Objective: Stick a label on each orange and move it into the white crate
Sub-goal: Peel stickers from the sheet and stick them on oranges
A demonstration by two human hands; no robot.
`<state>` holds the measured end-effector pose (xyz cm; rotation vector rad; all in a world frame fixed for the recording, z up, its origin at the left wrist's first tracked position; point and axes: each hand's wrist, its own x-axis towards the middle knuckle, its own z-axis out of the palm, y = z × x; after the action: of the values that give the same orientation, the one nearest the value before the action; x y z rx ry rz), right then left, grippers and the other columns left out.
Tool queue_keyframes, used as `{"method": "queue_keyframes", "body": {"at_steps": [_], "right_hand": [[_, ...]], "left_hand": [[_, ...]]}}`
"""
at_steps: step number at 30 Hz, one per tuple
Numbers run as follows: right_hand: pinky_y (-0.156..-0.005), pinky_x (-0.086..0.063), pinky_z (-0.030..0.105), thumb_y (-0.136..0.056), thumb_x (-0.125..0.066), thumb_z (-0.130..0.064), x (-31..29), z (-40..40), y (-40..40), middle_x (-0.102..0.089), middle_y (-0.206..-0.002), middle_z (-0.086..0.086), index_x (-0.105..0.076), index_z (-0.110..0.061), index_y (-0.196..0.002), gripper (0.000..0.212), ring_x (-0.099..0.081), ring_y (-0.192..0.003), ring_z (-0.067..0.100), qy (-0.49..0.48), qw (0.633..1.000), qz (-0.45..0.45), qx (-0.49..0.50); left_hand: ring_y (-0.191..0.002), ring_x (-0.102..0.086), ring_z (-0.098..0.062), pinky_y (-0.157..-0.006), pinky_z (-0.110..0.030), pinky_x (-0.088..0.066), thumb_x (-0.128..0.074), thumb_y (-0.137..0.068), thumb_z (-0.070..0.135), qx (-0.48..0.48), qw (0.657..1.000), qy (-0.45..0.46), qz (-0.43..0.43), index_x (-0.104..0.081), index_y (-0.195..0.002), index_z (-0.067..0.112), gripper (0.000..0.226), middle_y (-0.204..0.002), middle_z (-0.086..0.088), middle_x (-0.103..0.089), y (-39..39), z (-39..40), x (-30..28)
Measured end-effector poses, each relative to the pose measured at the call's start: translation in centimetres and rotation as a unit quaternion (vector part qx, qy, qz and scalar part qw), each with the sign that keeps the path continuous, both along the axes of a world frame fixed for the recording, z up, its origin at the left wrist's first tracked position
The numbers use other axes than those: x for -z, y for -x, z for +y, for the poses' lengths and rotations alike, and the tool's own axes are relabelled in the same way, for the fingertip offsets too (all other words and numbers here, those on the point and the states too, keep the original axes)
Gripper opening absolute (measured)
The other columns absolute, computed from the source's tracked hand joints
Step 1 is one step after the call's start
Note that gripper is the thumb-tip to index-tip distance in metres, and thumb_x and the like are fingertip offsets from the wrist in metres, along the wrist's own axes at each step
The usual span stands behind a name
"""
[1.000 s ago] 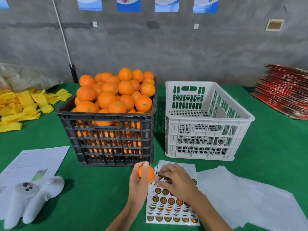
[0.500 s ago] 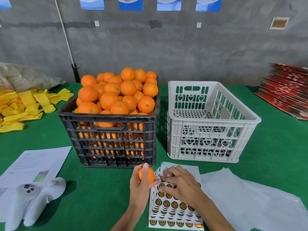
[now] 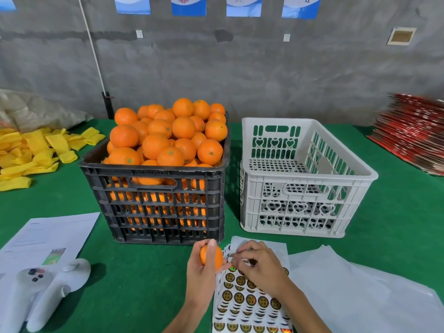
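Two hands work low over our green surface. Our left hand curls its grip round one orange. Our right hand pinches at the sticker sheet, as it did before. We count two crates: the black crate full, the white crate bare.

We see one small orange held above the green worktop, just beside the label sheet of round gold-and-black stickers lying flat. The white crate stands upright, holding no fruit, beside the heaped oranges.
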<state>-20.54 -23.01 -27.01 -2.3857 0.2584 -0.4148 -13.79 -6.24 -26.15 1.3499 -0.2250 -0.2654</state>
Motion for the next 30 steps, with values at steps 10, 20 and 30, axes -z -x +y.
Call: {"method": "queue_keyframes", "body": {"at_steps": [10, 20, 30], "right_hand": [[-0.090, -0.050, 0.030, -0.093, -0.073, -0.035, -1.3, 0.4, -0.7, -0.070, -0.093, -0.021, -0.078, -0.037, -0.078, 0.016, -0.063, -0.093, 0.000, -0.166, 0.981, 0.040, 0.092], [-0.085, -0.052, 0.020, -0.099, -0.068, -0.021, -8.7, 2.9, 0.0, -0.071, -0.101, -0.016, -0.078, -0.034, -0.101, 0.017, -0.068, -0.102, 0.010, -0.145, 0.971, -0.184, 0.052], [-0.116, -0.033, 0.019, -0.110, -0.041, -0.041, -17.3, 2.3, 1.9, -0.048, -0.149, -0.027, -0.049, -0.032, -0.150, 0.042, -0.041, -0.142, -0.003, -0.085, 0.982, -0.163, -0.041]], "left_hand": [[-0.083, -0.075, -0.018, -0.075, -0.039, -0.064, -0.056, -0.095, 0.068, 0.028, 0.985, -0.125, -0.114, -0.062, -0.107, 0.045, 0.026, -0.095, 0.014, -0.070, 0.7, 0.2, 0.2], [-0.079, -0.066, -0.012, -0.066, -0.024, -0.054, -0.044, -0.102, 0.058, 0.050, 0.991, -0.065, -0.108, -0.062, -0.114, 0.028, 0.038, -0.092, 0.009, -0.065, 0.5, -2.3, -6.8], [-0.074, -0.064, -0.007, -0.066, -0.022, -0.051, -0.045, -0.101, 0.062, 0.084, 0.980, -0.003, -0.179, -0.062, -0.111, 0.026, 0.041, -0.084, 0.008, -0.066, -0.3, -4.2, -15.9]]}}
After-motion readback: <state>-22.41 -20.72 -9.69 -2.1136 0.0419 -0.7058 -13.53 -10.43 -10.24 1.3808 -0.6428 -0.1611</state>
